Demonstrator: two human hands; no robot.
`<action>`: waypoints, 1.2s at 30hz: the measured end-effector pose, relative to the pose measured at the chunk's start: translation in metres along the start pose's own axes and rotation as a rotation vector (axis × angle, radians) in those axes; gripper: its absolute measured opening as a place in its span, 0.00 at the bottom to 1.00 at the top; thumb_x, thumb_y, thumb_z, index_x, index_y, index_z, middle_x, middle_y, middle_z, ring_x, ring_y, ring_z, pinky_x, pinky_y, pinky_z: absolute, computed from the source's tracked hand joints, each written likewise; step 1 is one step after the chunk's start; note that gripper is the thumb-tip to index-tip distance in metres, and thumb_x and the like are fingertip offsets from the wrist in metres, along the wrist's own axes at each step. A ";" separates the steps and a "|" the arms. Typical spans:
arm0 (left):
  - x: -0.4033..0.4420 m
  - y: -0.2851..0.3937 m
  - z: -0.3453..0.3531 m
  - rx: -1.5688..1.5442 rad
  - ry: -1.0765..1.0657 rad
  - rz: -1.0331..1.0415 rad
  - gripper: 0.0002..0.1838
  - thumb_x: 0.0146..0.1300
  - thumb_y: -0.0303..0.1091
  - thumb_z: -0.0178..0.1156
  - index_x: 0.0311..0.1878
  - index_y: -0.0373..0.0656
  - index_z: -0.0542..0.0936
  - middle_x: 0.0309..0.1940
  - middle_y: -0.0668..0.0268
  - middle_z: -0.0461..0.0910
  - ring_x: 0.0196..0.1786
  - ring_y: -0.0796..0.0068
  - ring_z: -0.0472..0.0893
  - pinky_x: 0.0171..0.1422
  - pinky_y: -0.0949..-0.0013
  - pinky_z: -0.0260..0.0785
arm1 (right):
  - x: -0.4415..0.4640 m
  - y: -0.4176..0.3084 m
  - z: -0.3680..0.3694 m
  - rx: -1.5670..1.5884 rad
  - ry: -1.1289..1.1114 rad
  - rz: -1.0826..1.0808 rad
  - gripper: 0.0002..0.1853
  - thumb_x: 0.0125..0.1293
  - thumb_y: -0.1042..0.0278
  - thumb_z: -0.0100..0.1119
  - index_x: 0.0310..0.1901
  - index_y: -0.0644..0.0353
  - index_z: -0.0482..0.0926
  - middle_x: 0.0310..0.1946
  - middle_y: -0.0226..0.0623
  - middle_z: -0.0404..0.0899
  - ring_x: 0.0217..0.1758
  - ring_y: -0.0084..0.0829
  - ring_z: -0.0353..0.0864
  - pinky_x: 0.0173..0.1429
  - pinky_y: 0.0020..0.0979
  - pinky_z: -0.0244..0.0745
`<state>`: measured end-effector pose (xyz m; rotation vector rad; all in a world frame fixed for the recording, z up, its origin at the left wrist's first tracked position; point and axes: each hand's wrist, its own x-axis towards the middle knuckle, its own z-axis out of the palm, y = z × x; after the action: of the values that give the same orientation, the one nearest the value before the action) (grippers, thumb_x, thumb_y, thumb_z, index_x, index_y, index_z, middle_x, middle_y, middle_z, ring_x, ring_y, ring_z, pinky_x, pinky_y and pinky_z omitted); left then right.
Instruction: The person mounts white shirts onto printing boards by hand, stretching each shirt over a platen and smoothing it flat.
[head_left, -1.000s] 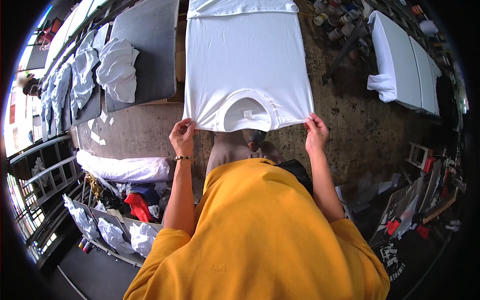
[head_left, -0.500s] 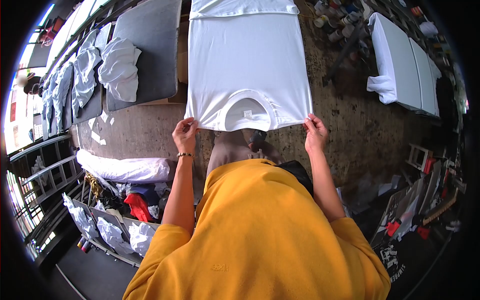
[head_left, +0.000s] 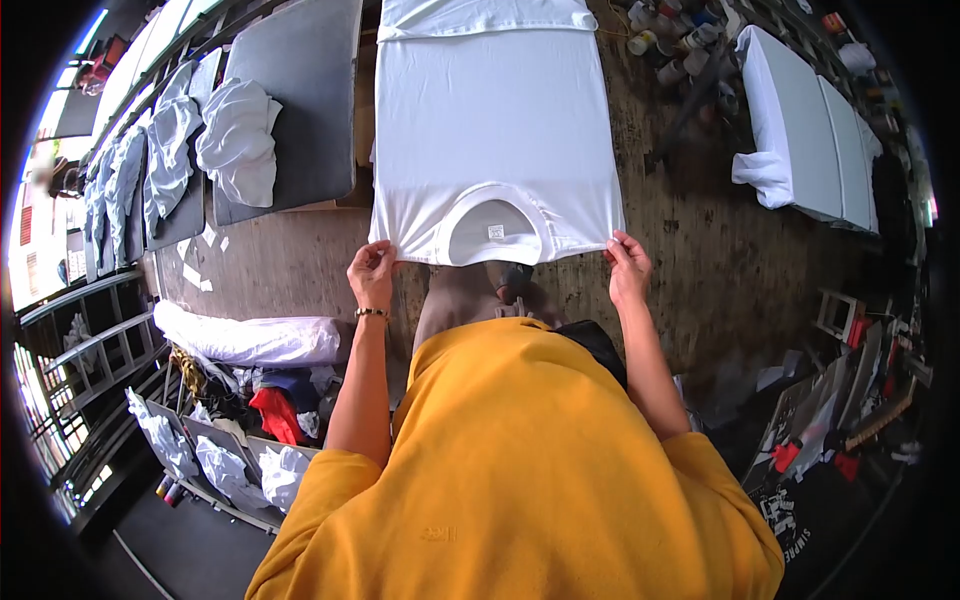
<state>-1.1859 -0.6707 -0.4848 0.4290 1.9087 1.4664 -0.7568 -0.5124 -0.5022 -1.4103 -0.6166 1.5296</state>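
Note:
A white T-shirt [head_left: 495, 110] lies stretched over a flat board in front of me, its collar [head_left: 452, 228] facing my body and a small label showing inside the neck. My left hand [head_left: 372, 272] is closed in a pinch on the left shoulder corner of the shirt. At the opposite corner, my right hand [head_left: 628, 268] pinches the right shoulder edge. Between the two hands the shoulder line is pulled fairly straight, with creases running out from the collar. At the far end the shirt's fabric is folded back over itself. The board is hidden under the cloth.
Dark boards [head_left: 300, 110] with crumpled white shirts [head_left: 240, 140] stand at the left. To the right is another board covered in white cloth [head_left: 800, 120]. Several paint tubs [head_left: 672, 70] sit at the upper right. Below left are a white bundle [head_left: 250, 335] and a red cloth [head_left: 277, 415].
Both hands keep their pinch on the shirt. They have drawn very slightly closer together, and the collar edge has shifted a touch toward my body.

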 end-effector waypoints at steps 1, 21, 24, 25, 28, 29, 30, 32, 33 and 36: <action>0.006 -0.011 0.000 0.028 -0.010 0.014 0.07 0.66 0.23 0.67 0.45 0.33 0.84 0.34 0.68 0.82 0.34 0.81 0.82 0.39 0.73 0.84 | 0.006 0.007 -0.001 -0.001 -0.009 0.012 0.12 0.66 0.80 0.68 0.50 0.63 0.82 0.42 0.32 0.82 0.41 0.25 0.82 0.48 0.27 0.80; 0.023 0.004 0.162 -0.677 -0.469 -0.666 0.02 0.77 0.33 0.57 0.48 0.48 0.75 0.38 0.72 0.78 0.42 0.74 0.79 0.50 0.62 0.75 | 0.017 0.046 0.187 0.253 -0.175 0.419 0.17 0.63 0.83 0.67 0.33 0.49 0.69 0.38 0.32 0.82 0.45 0.33 0.84 0.48 0.37 0.81; 0.031 0.011 0.171 -0.613 -0.403 -0.707 0.04 0.77 0.32 0.56 0.51 0.47 0.75 0.41 0.69 0.79 0.45 0.72 0.81 0.52 0.59 0.77 | 0.028 0.055 0.191 0.225 -0.163 0.373 0.13 0.64 0.83 0.66 0.35 0.51 0.73 0.38 0.32 0.83 0.42 0.30 0.84 0.44 0.35 0.81; 0.035 0.017 0.174 -0.588 -0.383 -0.719 0.06 0.77 0.31 0.56 0.53 0.46 0.76 0.43 0.68 0.80 0.46 0.72 0.81 0.53 0.57 0.77 | 0.034 0.053 0.194 0.186 -0.166 0.364 0.12 0.63 0.82 0.67 0.36 0.51 0.74 0.38 0.32 0.83 0.42 0.29 0.84 0.43 0.34 0.81; 0.045 0.016 0.162 -0.307 -0.438 -0.675 0.08 0.75 0.33 0.58 0.52 0.42 0.78 0.40 0.66 0.82 0.41 0.72 0.82 0.47 0.61 0.77 | 0.037 0.036 0.184 -0.213 -0.311 0.287 0.09 0.65 0.72 0.71 0.42 0.56 0.79 0.37 0.32 0.83 0.36 0.25 0.83 0.37 0.29 0.79; 0.049 0.017 0.148 -0.147 -0.520 -0.628 0.07 0.75 0.33 0.58 0.47 0.40 0.79 0.36 0.66 0.81 0.36 0.72 0.81 0.41 0.65 0.75 | 0.039 0.024 0.172 -0.401 -0.392 0.263 0.09 0.65 0.69 0.71 0.42 0.57 0.79 0.36 0.32 0.83 0.34 0.24 0.82 0.35 0.28 0.78; 0.052 0.018 0.134 0.014 -0.600 -0.579 0.07 0.74 0.33 0.58 0.42 0.39 0.79 0.32 0.66 0.80 0.31 0.73 0.80 0.36 0.68 0.74 | 0.043 0.012 0.158 -0.590 -0.470 0.238 0.10 0.66 0.66 0.72 0.42 0.58 0.79 0.35 0.31 0.83 0.33 0.23 0.82 0.33 0.26 0.78; 0.042 0.073 0.106 0.445 -0.758 -0.322 0.11 0.73 0.34 0.61 0.36 0.37 0.81 0.26 0.68 0.79 0.25 0.78 0.76 0.28 0.72 0.68 | 0.054 -0.037 0.129 -0.851 -0.761 0.393 0.11 0.68 0.61 0.70 0.42 0.59 0.81 0.31 0.28 0.84 0.27 0.19 0.79 0.28 0.24 0.74; 0.055 0.080 0.088 0.545 -0.894 -0.322 0.10 0.72 0.34 0.62 0.36 0.37 0.81 0.26 0.68 0.80 0.26 0.79 0.77 0.29 0.72 0.70 | 0.054 -0.073 0.123 -0.925 -0.796 0.472 0.11 0.69 0.60 0.69 0.42 0.59 0.83 0.29 0.28 0.84 0.26 0.18 0.79 0.27 0.23 0.74; 0.090 0.145 0.068 0.585 -0.957 -0.258 0.09 0.71 0.33 0.64 0.39 0.36 0.83 0.27 0.67 0.83 0.29 0.80 0.81 0.32 0.72 0.73 | 0.082 -0.162 0.131 -1.071 -0.808 0.416 0.14 0.71 0.56 0.67 0.37 0.60 0.85 0.28 0.31 0.85 0.23 0.17 0.78 0.24 0.22 0.73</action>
<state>-1.2244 -0.5207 -0.3858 0.9081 1.4529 0.3504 -0.8258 -0.3409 -0.3761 -1.6763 -1.9434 2.2620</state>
